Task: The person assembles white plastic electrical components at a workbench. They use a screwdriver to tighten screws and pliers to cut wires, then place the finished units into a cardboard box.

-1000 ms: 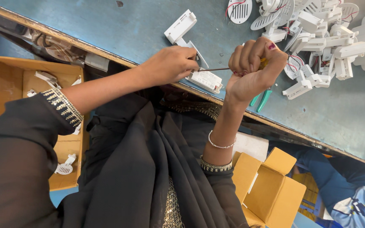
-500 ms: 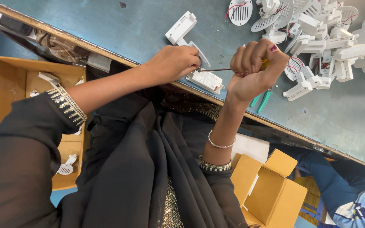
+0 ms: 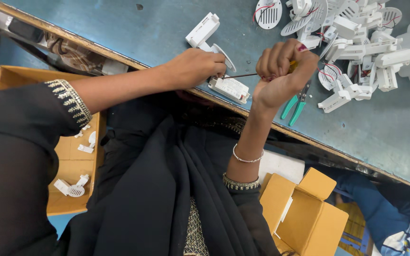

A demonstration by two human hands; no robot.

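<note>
Right hand: the right hand (image 3: 281, 71) is curled tight into a fist around the yellow handle of a screwdriver (image 3: 247, 75), whose thin shaft runs level toward the other hand.
Left hand: the left hand (image 3: 196, 67) is closed down over a white plastic part (image 3: 224, 54), fingers pressing it to the table edge; the shaft tip meets it just under the fingertips.
Beside the grip: a white rectangular driver box (image 3: 229, 88) lies touching the left hand's underside, on the blue table (image 3: 134, 28).
Change: both hands sit as they did half a second ago, with the shaft at the same level.
Around: green-handled pliers (image 3: 296, 105) lie just beside the right wrist; a pile of white fittings (image 3: 357, 47) is beyond.
Hidden: the tip and any screw are covered by fingers; most of the handle is buried in the fist.
</note>
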